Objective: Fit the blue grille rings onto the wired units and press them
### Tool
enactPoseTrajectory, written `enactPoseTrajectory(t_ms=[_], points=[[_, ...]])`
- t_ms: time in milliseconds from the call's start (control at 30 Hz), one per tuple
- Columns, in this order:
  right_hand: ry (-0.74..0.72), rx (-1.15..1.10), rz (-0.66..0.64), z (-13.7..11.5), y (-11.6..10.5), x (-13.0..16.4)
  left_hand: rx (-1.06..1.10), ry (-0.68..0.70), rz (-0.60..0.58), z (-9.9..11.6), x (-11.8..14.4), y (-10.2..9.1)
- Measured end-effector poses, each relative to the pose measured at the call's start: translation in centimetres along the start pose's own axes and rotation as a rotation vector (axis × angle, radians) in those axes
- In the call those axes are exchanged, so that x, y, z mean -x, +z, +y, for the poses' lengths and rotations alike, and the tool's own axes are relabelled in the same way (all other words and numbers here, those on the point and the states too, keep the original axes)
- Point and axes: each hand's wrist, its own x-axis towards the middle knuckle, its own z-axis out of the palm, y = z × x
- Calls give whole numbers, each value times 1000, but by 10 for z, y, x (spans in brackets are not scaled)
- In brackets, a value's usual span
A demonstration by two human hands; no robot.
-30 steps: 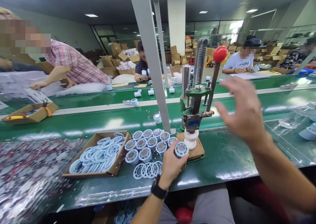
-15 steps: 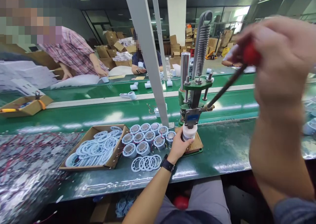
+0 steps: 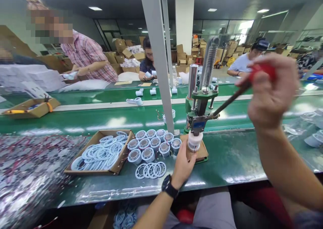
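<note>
- Workbench (image 3: 232, 160): glossy green top, seen from where I stand at its near edge.
- Lever press (image 3: 201, 116), one, standing upright on it.
- Cardboard tray (image 3: 123, 157), one, low-walled.
- Pale-blue cylinders (image 3: 134, 156), a close group, right of the tray.
- Flat rings (image 3: 150, 170), loose, overlapping in a row before the cylinders.
- Wired grey pieces (image 3: 30, 175), a wide spread at far left, blurred.
- Clear plastic (image 3: 292, 129), crumpled, far right, a pale-blue part (image 3: 314, 140) near it.
- Green belt (image 3: 121, 119), behind: a wired part (image 3: 173, 114), partly hidden by the post (image 3: 166, 87).
</note>
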Motion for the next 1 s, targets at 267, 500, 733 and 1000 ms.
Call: enactPoseTrajectory(t_ms=[267, 500, 733, 1000], points=[[148, -173, 206, 42, 65, 107, -616, 191, 292, -50, 89, -105], [583, -143, -45, 48, 119, 243, -781, 239, 82, -65, 80, -100], [699, 161, 117, 62, 118, 242, -841, 295, 123, -78, 78, -91], [727, 644, -118, 155, 7, 197, -925, 302, 190, -83, 80, -94]])
